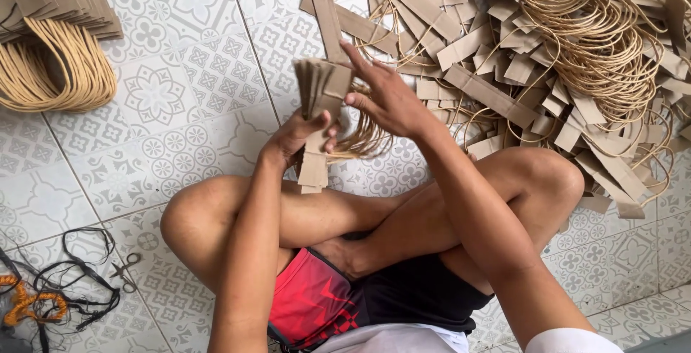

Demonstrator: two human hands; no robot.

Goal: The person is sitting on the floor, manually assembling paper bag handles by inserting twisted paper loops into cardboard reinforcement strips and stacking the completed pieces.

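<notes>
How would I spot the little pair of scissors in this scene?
Start at the patterned tile floor and go to its bottom left corner, beside the seated person's knee. There, next to a tangle of black cord, lie the scissors. They are the only metal thing there, small, with two round finger loops.

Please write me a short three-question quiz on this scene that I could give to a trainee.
1. True or false: the left hand holds a bundle of brown paper strips with twine loops.
2. Where does the neat stack of finished handles lie? A) at the upper left of the tiled floor B) on the person's knee C) under the loose pile
3. Fill in: beside the black cords at the lower left lies a small pair of ____.

Key
1. True; the right hand touches the bundle's top with fingers spread.
2. A; the loose pile is at the upper right.
3. Scissors.
</notes>
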